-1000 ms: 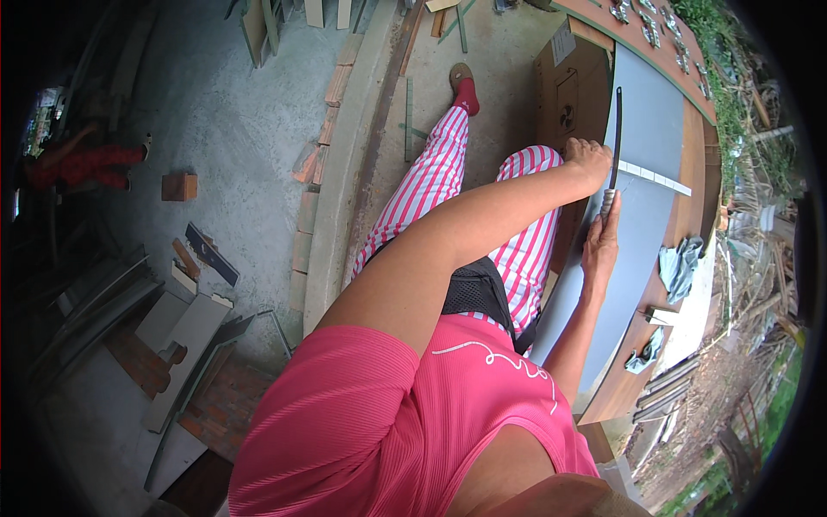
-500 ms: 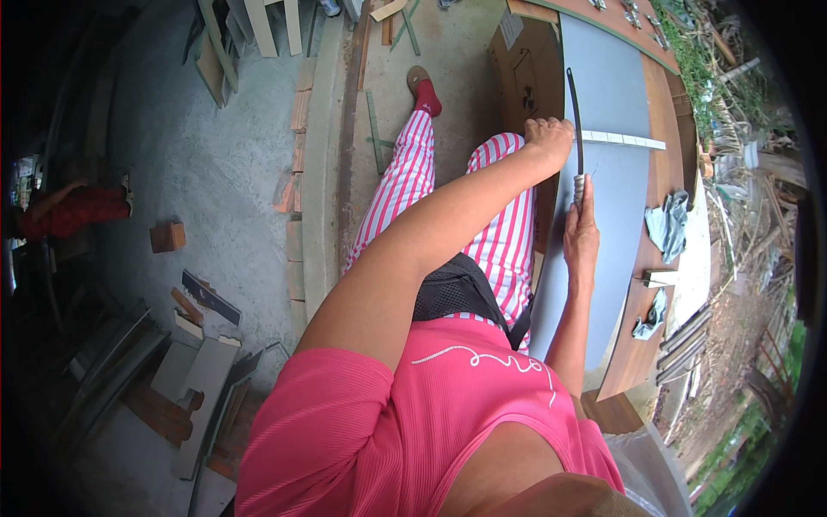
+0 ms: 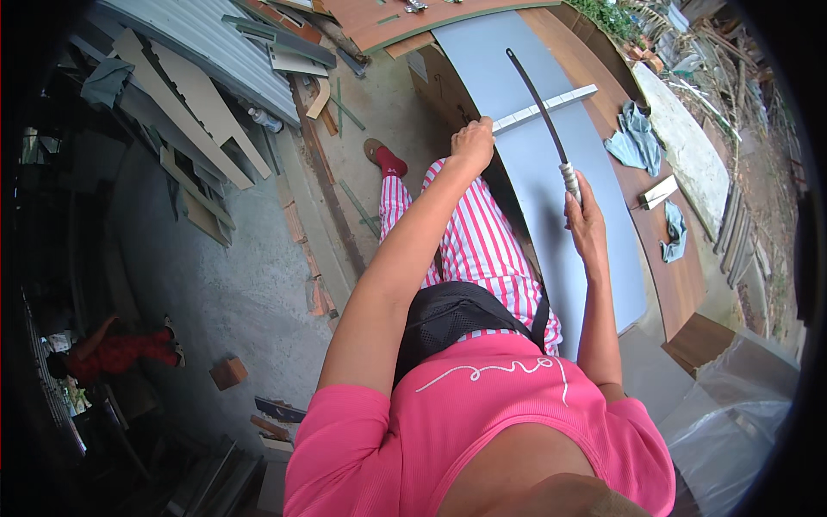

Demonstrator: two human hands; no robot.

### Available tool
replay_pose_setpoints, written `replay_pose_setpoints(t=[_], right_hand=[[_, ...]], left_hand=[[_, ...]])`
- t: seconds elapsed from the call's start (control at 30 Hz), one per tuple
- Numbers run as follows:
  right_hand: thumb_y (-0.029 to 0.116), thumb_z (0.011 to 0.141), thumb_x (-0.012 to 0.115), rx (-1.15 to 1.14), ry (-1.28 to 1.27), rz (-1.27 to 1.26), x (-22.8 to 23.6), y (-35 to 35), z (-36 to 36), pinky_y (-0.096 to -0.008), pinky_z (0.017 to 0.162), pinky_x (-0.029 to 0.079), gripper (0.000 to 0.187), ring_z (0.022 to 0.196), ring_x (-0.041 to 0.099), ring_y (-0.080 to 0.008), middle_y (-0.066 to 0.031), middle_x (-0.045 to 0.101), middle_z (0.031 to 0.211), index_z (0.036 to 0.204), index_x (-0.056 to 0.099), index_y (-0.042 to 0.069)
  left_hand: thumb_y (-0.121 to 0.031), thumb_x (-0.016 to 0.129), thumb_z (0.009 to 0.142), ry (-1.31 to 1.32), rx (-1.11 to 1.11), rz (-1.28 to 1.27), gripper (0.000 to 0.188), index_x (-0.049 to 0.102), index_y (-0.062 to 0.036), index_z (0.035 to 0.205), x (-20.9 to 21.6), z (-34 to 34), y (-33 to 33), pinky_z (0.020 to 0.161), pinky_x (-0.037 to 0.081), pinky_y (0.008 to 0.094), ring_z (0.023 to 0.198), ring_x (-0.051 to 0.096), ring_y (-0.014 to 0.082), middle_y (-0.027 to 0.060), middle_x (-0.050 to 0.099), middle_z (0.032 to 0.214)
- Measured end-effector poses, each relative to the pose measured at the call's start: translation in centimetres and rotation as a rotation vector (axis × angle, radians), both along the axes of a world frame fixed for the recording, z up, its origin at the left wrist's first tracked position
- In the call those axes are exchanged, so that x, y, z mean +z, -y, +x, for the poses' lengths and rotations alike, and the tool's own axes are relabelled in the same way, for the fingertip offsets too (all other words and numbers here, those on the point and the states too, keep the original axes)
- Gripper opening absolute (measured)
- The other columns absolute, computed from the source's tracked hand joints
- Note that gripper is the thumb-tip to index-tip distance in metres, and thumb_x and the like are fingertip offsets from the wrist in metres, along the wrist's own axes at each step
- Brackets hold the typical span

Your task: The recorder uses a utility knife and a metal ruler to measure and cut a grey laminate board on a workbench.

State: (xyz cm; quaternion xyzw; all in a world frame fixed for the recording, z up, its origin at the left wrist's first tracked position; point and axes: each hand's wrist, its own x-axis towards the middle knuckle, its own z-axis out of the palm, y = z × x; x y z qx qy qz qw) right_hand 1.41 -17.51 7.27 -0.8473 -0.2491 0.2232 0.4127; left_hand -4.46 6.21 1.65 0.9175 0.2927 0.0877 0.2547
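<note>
My left hand (image 3: 472,145) is closed on the near left end of a long white strip (image 3: 547,106) marked with crosswise lines. The strip sticks out across a smooth grey-blue panel (image 3: 564,233). In my right hand (image 3: 587,220) is a thin, dark, slightly curved blade (image 3: 544,116), its handle (image 3: 569,177) wrapped in something whitish. A small hole shows at the blade's tip. The blade passes over the strip, beyond my left hand; whether the two touch I cannot tell.
Cloths (image 3: 637,142) lie on a brown board (image 3: 663,276) beyond the panel. A cardboard box (image 3: 438,86) stands under the panel's left edge. Offcut boards (image 3: 185,99) lean at the far left, a brick (image 3: 228,373) sits on the concrete floor, and another person (image 3: 121,351) is at the left.
My view has turned, so the panel and strip now slant. The blade has moved away from my left hand and now crosses farther along the strip. Both hands keep their hold.
</note>
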Motion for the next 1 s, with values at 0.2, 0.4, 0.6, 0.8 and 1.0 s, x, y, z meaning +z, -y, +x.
replay_pose_setpoints(t=[0.2,0.4,0.6,0.8,1.0], right_hand=[[0.015,0.089,0.044,0.034,0.1,0.028,0.7,0.6,-2.6,-0.0453,0.075,0.045,0.055,0.089,0.059,-0.0384,-0.0235,0.057,0.103,0.138,0.021,0.028],[0.008,0.087,0.044,0.152,0.265,0.029,-2.0,-0.7,-3.2,-0.0459,0.067,0.047,0.056,0.077,0.06,-0.0372,-0.0221,0.058,0.09,0.136,0.025,0.027],[0.006,0.086,0.045,0.168,0.327,-0.008,-2.8,-1.3,-3.9,-0.0442,0.058,0.048,0.057,0.064,0.06,-0.033,-0.0191,0.057,0.076,0.136,0.028,0.027],[0.004,0.084,0.046,0.166,0.339,-0.064,-3.1,-1.4,-4.0,-0.0436,0.054,0.048,0.06,0.06,0.059,-0.0319,-0.0178,0.055,0.074,0.136,0.028,0.028],[0.003,0.083,0.046,0.172,0.366,-0.157,-3.7,-0.3,-4.2,-0.0427,0.051,0.048,0.063,0.056,0.058,-0.0316,-0.0158,0.053,0.071,0.137,0.027,0.03]], left_hand=[[-0.022,0.068,0.075,0.039,0.067,-0.006,0.045,0.043,0.0023,0.103,0.8,-0.3,0.0,0.08,0.044,0.0459,0.093,0.052,0.0406,0.0226,0.046,0.103],[-0.018,0.068,0.073,0.075,0.071,0.249,0.037,0.047,-0.0013,0.099,0.6,0.3,2.4,0.082,0.039,0.0457,0.098,0.045,0.0338,0.0161,0.044,0.103],[-0.014,0.062,0.078,0.044,0.095,0.265,0.024,0.055,-0.0009,0.097,1.1,1.1,2.1,0.079,0.041,0.045,0.095,0.049,0.034,0.0165,0.051,0.098],[-0.013,0.062,0.077,0.023,0.072,0.285,0.021,0.056,0.0003,0.092,1.0,1.8,1.3,0.078,0.042,0.0446,0.092,0.051,0.0348,0.0177,0.053,0.094],[-0.011,0.061,0.077,0.003,0.037,0.289,0.02,0.056,0.002,0.091,0.6,2.5,0.8,0.078,0.043,0.0437,0.092,0.052,0.0357,0.0195,0.053,0.093]])
